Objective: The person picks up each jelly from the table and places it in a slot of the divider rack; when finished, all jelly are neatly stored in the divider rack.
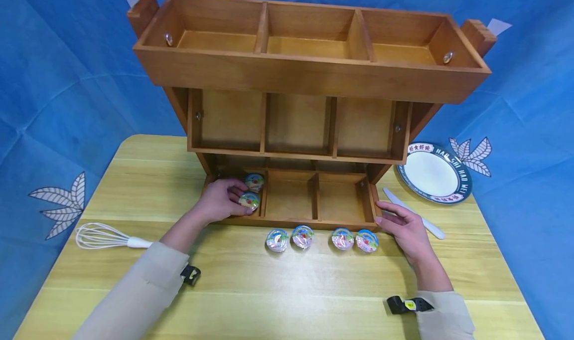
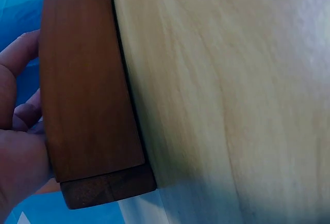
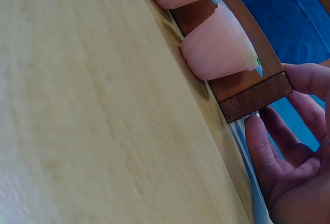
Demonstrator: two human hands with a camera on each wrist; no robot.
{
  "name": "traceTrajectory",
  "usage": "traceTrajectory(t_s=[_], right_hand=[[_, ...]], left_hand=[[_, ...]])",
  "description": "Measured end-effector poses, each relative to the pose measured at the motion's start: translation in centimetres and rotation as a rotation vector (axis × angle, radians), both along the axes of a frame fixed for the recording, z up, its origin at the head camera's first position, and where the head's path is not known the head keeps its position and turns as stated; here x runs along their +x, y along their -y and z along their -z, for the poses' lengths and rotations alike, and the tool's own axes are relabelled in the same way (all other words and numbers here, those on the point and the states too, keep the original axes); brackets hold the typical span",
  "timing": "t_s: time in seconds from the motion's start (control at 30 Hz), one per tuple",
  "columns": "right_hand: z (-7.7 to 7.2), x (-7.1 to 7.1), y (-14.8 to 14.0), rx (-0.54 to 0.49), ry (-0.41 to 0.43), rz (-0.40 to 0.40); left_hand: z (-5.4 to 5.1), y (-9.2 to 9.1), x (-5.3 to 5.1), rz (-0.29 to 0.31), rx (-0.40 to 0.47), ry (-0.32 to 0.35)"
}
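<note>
Two sleeves reach in from the lower left and lower right, a black strap at each wrist. The pale wooden table fills the lower frame. At middle left lies a white whisk, its handle end hidden by the left sleeve. Just below centre, four cups stand in two pairs along the rack's front edge.

At centre left, the left hand pinches the nearer cup in the bottom tier's left compartment; the farther cup sits just behind it. At centre right, the right hand grasps nothing, its loosely spread fingers touching the bottom tier's right end.

Beyond that hand lie a knife and a green-rimmed plate. The three-tier wooden rack rises to the top centre, before blue cloth.
</note>
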State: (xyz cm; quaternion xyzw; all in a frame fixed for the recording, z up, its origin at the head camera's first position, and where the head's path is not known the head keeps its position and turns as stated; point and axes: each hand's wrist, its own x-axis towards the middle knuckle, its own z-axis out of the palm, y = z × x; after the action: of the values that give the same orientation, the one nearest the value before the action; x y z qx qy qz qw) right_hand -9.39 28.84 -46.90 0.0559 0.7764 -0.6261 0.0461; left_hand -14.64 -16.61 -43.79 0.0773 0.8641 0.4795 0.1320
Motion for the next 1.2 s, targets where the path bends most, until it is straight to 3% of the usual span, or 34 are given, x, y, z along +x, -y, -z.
traceTrajectory(t_s=[0.3, 0.43, 0.73, 1.0, 1.2], right_hand=[[0.0, 0.1, 0.0, -0.012, -0.002, 0.002], [0.1, 0.0, 0.0, -0.010, 0.002, 0.000], [0.0, 0.0, 0.0, -0.015, -0.001, 0.001], [0.1, 0.0, -0.1, -0.066, -0.013, 0.003], [0.3, -0.1, -0.2, -0.052, -0.022, -0.005]], left_hand=[[-0.3, 0.0, 1.6, -0.053, 0.054, -0.124], [-0.6, 0.0, 2.7, -0.094, 0.048, -0.192], [-0.9, -0.9, 5.7, -0.155, 0.148, -0.364], [0.2, -3.0, 8.7, -0.154, 0.318, -0.344], [0.9, -4.8, 10.2, -0.143, 0.343, -0.221]])
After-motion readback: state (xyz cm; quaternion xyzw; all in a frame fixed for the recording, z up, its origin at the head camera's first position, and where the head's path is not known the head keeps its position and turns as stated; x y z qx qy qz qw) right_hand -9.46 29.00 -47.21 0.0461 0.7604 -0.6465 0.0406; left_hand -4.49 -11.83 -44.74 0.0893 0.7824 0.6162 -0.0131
